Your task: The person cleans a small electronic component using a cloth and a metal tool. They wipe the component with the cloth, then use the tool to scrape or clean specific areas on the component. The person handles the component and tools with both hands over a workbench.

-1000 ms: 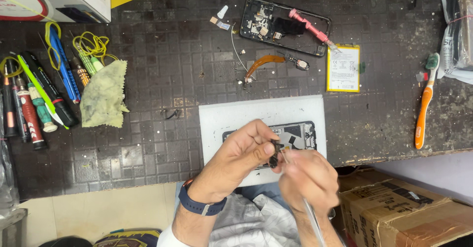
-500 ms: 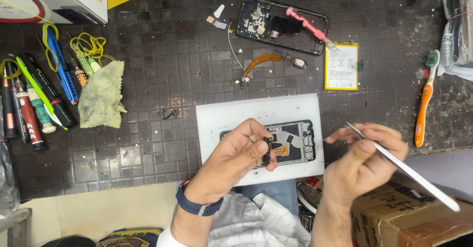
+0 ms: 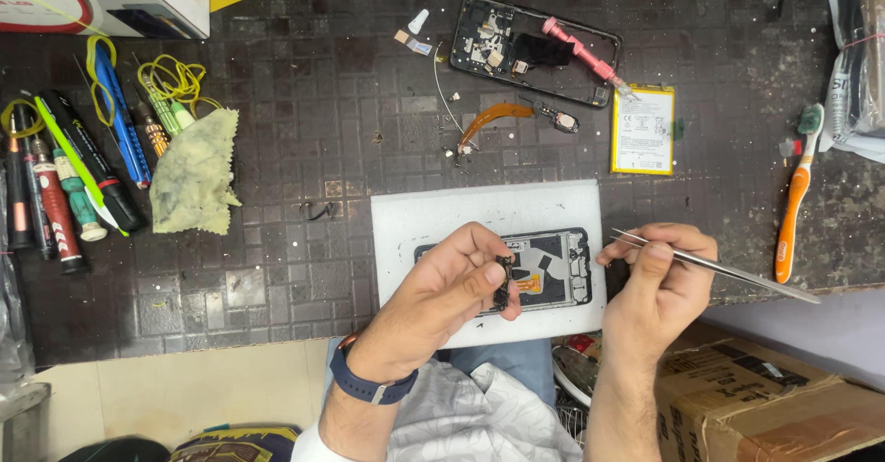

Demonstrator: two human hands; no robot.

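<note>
We see the left hand (image 3: 442, 287) pinching a small dark phone part (image 3: 505, 282) between thumb and fingertips, just above the opened phone frame (image 3: 553, 268) lying on a white mat (image 3: 479, 218) on the tabletop (image 3: 323, 148). The right hand (image 3: 659, 282) grips metal tweezers (image 3: 719, 268), tip pointing left, beside the mat's right edge.

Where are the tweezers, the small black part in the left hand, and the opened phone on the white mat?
tweezers (image 3: 728, 270), head view, middle of the metal shaft.
small black part (image 3: 505, 282), head view, its middle, between the left fingers.
opened phone (image 3: 558, 264), head view, exposed inside right of centre.
</note>
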